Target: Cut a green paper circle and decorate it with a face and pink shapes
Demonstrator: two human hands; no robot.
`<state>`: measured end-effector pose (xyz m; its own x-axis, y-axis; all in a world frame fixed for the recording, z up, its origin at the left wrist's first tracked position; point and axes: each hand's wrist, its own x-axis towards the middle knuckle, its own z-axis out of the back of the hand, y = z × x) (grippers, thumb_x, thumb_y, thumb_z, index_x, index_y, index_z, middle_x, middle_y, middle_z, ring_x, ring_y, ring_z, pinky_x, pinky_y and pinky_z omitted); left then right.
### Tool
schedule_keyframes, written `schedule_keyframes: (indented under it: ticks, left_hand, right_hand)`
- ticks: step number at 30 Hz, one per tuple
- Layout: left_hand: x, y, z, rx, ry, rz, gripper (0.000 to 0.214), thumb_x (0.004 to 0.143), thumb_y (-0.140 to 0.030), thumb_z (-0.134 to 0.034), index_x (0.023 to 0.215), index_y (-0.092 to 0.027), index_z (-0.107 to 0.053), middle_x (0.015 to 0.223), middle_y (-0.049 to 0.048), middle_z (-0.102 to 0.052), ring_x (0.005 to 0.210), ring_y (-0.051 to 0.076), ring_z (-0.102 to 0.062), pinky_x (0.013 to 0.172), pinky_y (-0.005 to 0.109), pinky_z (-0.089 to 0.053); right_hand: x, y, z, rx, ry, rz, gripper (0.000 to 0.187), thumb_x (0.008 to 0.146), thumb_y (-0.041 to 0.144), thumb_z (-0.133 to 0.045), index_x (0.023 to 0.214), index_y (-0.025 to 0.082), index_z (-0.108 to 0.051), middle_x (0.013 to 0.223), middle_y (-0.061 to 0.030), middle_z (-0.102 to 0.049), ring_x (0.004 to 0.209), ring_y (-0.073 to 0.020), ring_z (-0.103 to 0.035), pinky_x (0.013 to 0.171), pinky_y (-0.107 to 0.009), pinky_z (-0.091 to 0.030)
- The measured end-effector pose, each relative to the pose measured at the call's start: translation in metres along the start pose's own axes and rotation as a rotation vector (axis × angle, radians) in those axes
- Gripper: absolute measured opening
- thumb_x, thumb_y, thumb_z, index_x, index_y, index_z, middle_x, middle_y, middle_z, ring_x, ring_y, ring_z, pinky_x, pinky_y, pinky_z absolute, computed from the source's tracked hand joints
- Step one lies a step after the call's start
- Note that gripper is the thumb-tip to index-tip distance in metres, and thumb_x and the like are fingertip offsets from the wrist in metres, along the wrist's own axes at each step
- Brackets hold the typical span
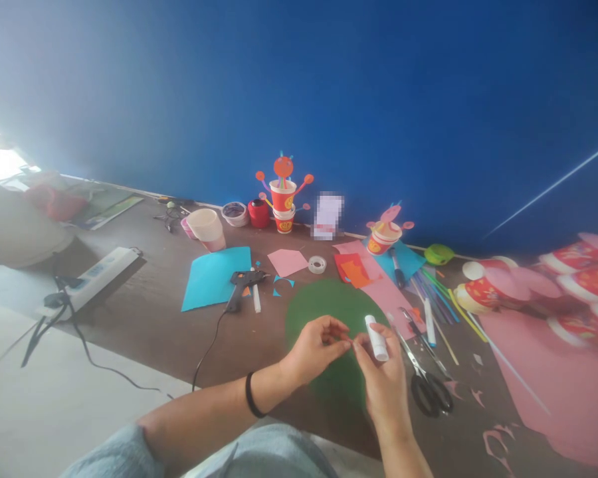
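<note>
My left hand is pinched shut on something small that I cannot make out, right at the fingertips of my right hand. My right hand is closed around a white glue stick, which points up and away from me. Both hands hover over a dark green paper disc lying on the brown table. A black band sits on my left wrist. Black-handled scissors lie just right of my right hand.
A black glue gun with its cord lies beside a light blue sheet. Decorated red paper cups, a tape roll, pink sheets, coloured straws and a power strip are spread about. A blue wall stands behind.
</note>
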<state>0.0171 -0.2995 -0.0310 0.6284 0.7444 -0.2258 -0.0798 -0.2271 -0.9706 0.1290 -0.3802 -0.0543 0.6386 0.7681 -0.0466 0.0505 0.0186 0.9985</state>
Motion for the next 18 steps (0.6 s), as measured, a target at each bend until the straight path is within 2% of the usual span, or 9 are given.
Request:
schedule_keyframes:
  ticks: [3, 5, 8, 10, 15, 18]
  left_hand:
    - [-0.001, -0.004, 0.000, -0.219, 0.041, 0.121, 0.036, 0.068, -0.033, -0.072, 0.092, -0.014, -0.053, 0.072, -0.0015, -0.056, 0.046, 0.003, -0.040, 0.035, 0.014, -0.027]
    - [-0.002, -0.005, 0.003, -0.391, 0.134, 0.223, 0.041, 0.066, -0.031, -0.075, 0.095, -0.016, -0.051, 0.070, -0.0028, -0.055, 0.044, 0.002, -0.033, 0.035, 0.013, -0.022]
    - [-0.003, -0.007, 0.009, -0.595, 0.339, 0.377, 0.041, 0.066, -0.025, -0.077, 0.096, -0.018, -0.050, 0.072, -0.0019, -0.056, 0.045, 0.001, -0.030, 0.036, 0.013, -0.016]
    - [-0.003, -0.007, 0.012, -0.671, 0.428, 0.436, 0.037, 0.066, -0.022, -0.077, 0.092, -0.017, -0.051, 0.071, -0.0018, -0.054, 0.045, 0.001, -0.029, 0.037, 0.013, -0.012]
    - [-0.002, -0.008, 0.013, -0.762, 0.478, 0.502, 0.035, 0.066, -0.020, -0.078, 0.087, -0.017, -0.050, 0.068, -0.0034, -0.051, 0.044, 0.000, -0.025, 0.037, 0.013, -0.006]
    - [-0.005, -0.007, 0.011, -0.667, 0.427, 0.487, 0.032, 0.068, -0.027, -0.076, 0.087, -0.017, -0.052, 0.070, -0.0029, -0.051, 0.045, 0.001, -0.028, 0.037, 0.013, -0.010]
  right_hand:
    - [-0.005, -0.001, 0.002, 0.044, -0.003, -0.020, 0.044, 0.075, 0.032, -0.068, 0.112, 0.023, -0.046, 0.083, 0.0005, -0.060, 0.071, -0.0138, -0.058, 0.065, -0.026, -0.048]
    - [-0.006, 0.000, 0.005, 0.092, 0.014, -0.001, 0.041, 0.077, 0.031, -0.067, 0.112, 0.025, -0.045, 0.085, 0.0004, -0.061, 0.072, -0.0137, -0.059, 0.067, -0.027, -0.048]
    - [-0.005, 0.005, 0.009, 0.147, 0.151, 0.044, 0.038, 0.081, 0.028, -0.063, 0.113, 0.026, -0.042, 0.092, -0.0011, -0.062, 0.071, -0.0138, -0.059, 0.069, -0.030, -0.048]
    - [-0.003, 0.010, 0.010, 0.151, 0.254, 0.068, 0.036, 0.083, 0.026, -0.062, 0.113, 0.027, -0.042, 0.092, -0.0009, -0.062, 0.069, -0.0131, -0.059, 0.071, -0.031, -0.048]
    - [-0.002, 0.018, 0.010, 0.119, 0.354, 0.098, 0.030, 0.085, 0.024, -0.058, 0.111, 0.027, -0.042, 0.082, 0.0028, -0.059, 0.071, -0.0121, -0.058, 0.077, -0.032, -0.047]
    - [-0.002, 0.019, 0.010, 0.065, 0.351, 0.083, 0.030, 0.085, 0.026, -0.058, 0.110, 0.027, -0.041, 0.082, 0.0026, -0.058, 0.072, -0.0126, -0.059, 0.074, -0.030, -0.048]
